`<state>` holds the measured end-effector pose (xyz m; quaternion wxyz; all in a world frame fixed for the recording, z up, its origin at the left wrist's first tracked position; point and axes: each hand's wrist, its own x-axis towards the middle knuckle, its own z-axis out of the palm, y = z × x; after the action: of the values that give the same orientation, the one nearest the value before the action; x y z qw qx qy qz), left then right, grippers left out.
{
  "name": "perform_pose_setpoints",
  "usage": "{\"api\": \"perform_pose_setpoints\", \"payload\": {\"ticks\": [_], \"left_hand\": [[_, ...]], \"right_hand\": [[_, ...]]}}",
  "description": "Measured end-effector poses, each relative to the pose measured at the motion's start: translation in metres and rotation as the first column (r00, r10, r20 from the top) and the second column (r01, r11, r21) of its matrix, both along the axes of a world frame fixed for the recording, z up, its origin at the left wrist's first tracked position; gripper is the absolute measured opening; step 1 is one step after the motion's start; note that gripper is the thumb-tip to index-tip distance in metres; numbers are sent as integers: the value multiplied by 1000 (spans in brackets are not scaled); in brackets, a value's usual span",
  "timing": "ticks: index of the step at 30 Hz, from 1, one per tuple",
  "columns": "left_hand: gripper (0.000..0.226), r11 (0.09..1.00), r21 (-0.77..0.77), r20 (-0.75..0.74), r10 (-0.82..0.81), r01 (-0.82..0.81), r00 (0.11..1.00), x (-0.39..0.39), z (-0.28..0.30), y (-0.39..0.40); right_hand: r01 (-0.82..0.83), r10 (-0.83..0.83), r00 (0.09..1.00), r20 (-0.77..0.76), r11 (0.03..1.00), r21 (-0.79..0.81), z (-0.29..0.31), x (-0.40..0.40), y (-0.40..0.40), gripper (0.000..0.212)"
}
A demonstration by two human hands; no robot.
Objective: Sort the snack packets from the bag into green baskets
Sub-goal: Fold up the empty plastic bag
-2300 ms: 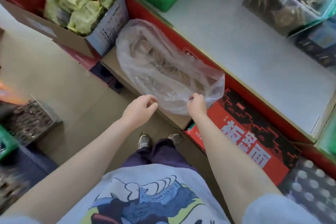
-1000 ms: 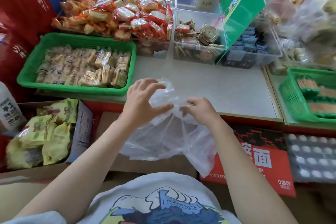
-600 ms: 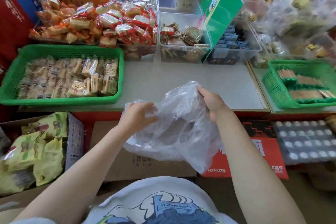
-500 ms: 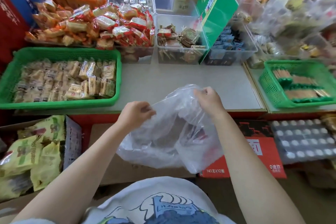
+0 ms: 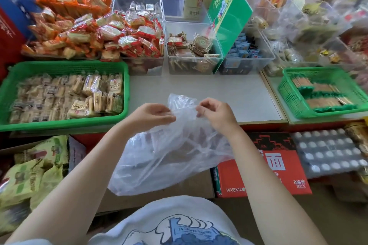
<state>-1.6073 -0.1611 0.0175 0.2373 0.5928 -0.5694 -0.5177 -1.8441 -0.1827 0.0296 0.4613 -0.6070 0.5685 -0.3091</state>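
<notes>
A clear plastic bag [image 5: 169, 155] hangs in front of me at the counter's front edge, with brownish snack packets dimly visible inside. My left hand [image 5: 148, 116] pinches the bag's top rim on the left. My right hand [image 5: 216, 114] pinches the rim on the right, fingers curled. A large green basket [image 5: 65, 66] full of pale biscuit packets stands on the counter at the left. A smaller green basket [image 5: 288, 93] with green-ended brown packets stands at the right.
The grey counter top [image 5: 229, 93] lies between the two baskets. Clear bins [image 5: 191, 65] of sweets and piles of red and orange packets [image 5: 119, 40] fill the back. A red carton [image 5: 274, 165] and a box of yellow-green packets [image 5: 35, 169] sit below the counter.
I lifted the bag from the low cardboard box up to counter height. In the last half second both hands came closer together at the bag's top rim.
</notes>
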Motion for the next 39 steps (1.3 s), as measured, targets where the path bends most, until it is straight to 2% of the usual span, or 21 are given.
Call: {"api": "perform_pose_setpoints", "payload": {"ticks": [2, 3, 4, 5, 6, 7, 8, 10, 12, 14, 17, 20, 23, 26, 28, 30, 33, 35, 37, 39], "left_hand": [[82, 994, 99, 59, -58, 52, 997, 13, -5, 3], [99, 989, 133, 78, -70, 59, 994, 18, -10, 3], [93, 989, 133, 81, -73, 62, 994, 20, -14, 4], [70, 992, 114, 91, -64, 54, 994, 20, -17, 6], [47, 996, 84, 99, -13, 5, 995, 17, -18, 8], [33, 996, 46, 83, 70, -74, 994, 13, -18, 9], [29, 983, 20, 33, 181, -182, 983, 9, -18, 9], [30, 923, 45, -108, 384, -382, 917, 7, -20, 7], [32, 870, 84, -209, 492, -486, 845, 8, -17, 5], [24, 842, 102, -280, 535, -529, 797, 9, -16, 3], [17, 843, 171, -411, 531, -510, 741, 6, -12, 4], [12, 861, 259, -523, 506, -438, 686, 1, -6, 7], [20, 880, 304, -564, 474, -364, 676, 1, 0, 9], [30, 904, 308, -635, 428, -297, 643, 4, 4, 11], [32, 912, 287, -661, 409, -292, 629, 3, 5, 12], [35, 907, 274, -673, 419, -320, 609, 1, 5, 13], [37, 896, 298, -710, 438, -329, 551, -3, 4, 13], [35, 888, 316, -692, 457, -335, 559, -1, 3, 15], [36, 886, 314, -676, 461, -340, 575, 2, -1, 19], [37, 865, 299, -659, 492, -402, 569, 3, -6, 20]], "right_hand": [[77, -78, 997, -18, 996, -45, 0, -2, -4, 16], [128, -132, 990, -45, 989, -76, -2, -2, -6, 15], [176, -186, 980, -77, 978, -115, -5, -1, -8, 12], [199, -220, 969, -115, 966, -168, -7, 2, -8, 7], [189, -230, 960, -157, 953, -237, -6, 6, -6, 14], [137, -199, 961, -190, 945, -296, -6, 10, -4, 29], [62, -136, 969, -205, 942, -329, -5, 14, 0, 41], [-87, 20, 977, -211, 947, -308, 1, 21, 9, 43], [-186, 143, 968, -206, 960, -208, 1, 23, 18, 42], [-256, 236, 951, -200, 963, -81, 1, 22, 25, 54], [-332, 329, 917, -226, 943, 24, -6, 23, 31, 65], [-325, 314, 924, -219, 945, -16, -14, 34, 35, 49], [-293, 274, 944, -185, 952, -86, -17, 45, 41, 34], [-296, 265, 943, -200, 944, -145, -9, 49, 46, 44], [-349, 296, 911, -286, 925, -154, -5, 52, 50, 61], [-372, 288, 881, -376, 912, -174, -9, 58, 56, 64], [-224, 94, 937, -337, 901, -371, -23, 64, 58, 29], [-127, -7, 962, -273, 874, -469, -28, 61, 52, 15], [-142, 23, 965, -261, 884, -446, -25, 58, 47, 25], [-246, 133, 942, -307, 897, -367, -15, 62, 49, 39]]}}
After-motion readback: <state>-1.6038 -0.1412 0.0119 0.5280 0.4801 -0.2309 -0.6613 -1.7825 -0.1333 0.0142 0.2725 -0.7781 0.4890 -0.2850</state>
